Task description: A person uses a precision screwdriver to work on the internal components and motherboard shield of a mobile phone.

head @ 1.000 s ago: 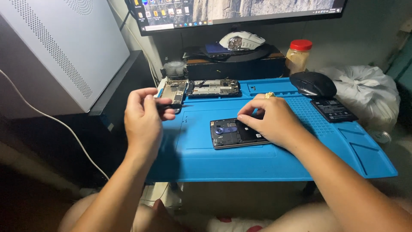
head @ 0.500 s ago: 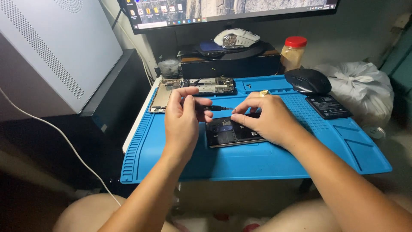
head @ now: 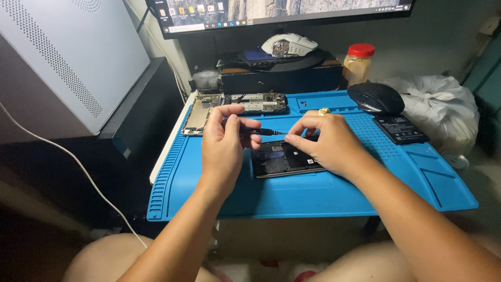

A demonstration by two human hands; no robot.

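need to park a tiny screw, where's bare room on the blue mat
The blue mat is bare along its near edge, below the opened phone, and at its near-right corner, below the flat battery. It is crowded at the far-left corner with phone parts, and mid-mat under the left hand and right hand.

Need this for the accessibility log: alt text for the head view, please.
Left hand holds a small black screwdriver whose tip the right hand pinches, above an opened phone on a blue mat. Behind lie circuit boards, a black mouse, a battery and a red-lidded jar.
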